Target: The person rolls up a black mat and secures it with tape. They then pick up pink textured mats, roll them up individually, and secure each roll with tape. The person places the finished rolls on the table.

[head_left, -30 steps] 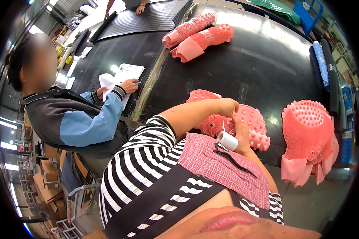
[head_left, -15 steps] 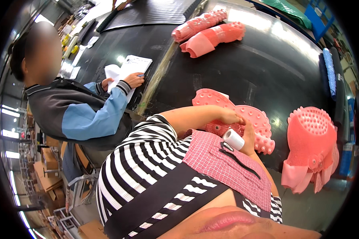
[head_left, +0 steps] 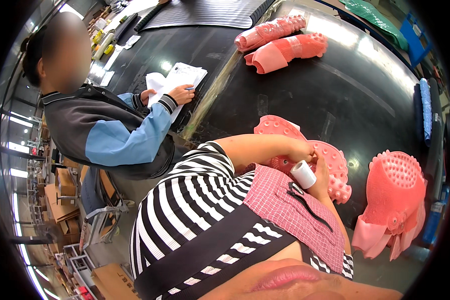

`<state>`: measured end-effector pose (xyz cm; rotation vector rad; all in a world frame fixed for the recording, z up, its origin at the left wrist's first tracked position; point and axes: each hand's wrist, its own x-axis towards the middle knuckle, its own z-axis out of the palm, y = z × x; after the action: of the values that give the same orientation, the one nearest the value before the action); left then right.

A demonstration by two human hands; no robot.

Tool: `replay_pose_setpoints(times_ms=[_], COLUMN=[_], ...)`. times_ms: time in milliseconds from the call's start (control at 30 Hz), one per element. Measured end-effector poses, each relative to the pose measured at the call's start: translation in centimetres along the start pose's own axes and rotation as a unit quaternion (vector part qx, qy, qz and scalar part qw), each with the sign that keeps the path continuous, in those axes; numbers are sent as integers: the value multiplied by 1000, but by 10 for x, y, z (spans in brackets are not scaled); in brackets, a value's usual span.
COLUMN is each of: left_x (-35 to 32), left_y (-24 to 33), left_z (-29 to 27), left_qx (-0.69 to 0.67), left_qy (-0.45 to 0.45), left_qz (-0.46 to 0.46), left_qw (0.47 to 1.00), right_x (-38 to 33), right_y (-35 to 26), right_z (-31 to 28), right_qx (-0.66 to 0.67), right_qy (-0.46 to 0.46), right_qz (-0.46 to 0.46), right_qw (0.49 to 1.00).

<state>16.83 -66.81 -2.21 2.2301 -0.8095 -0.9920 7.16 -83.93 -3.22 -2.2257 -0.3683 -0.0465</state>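
Nearest, the right hand (head_left: 323,172) curls its grip around a white tape roll (head_left: 303,174), just above a pink checked sleeve cover. The left hand (head_left: 301,150) presses its grip onto a pink studded rubber glove (head_left: 335,165) lying on the black table (head_left: 335,100). Right of that glove stands another glove (head_left: 395,195); beyond it lie two rolled gloves (head_left: 285,47).

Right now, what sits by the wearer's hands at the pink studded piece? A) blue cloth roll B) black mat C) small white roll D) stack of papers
C: a small white roll sits against the hands, left hand and right hand, on the pink studded piece; the papers lie under the co-worker's hand, across the dark table.
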Motion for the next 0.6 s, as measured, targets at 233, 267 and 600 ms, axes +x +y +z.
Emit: replay_pose_setpoints(times_ms=[233, 267, 600], left_x=[-55, -61, -74], left_y=[5, -5, -7], left_z=[-19, -9, 47], left_qx=[-14, 79, 328], left_qy=[258, 344, 327], left_qz=[-82, -36, 13], left_qw=[962, 935, 886], right_x=[45, 53, 122], right_y=[52, 45, 46], right_z=[6, 2, -17], right_qx=[64, 76, 319], right_qy=[-106, -121, -165], right_qz=[128, 127, 96], right_qw=[984, 982, 928])
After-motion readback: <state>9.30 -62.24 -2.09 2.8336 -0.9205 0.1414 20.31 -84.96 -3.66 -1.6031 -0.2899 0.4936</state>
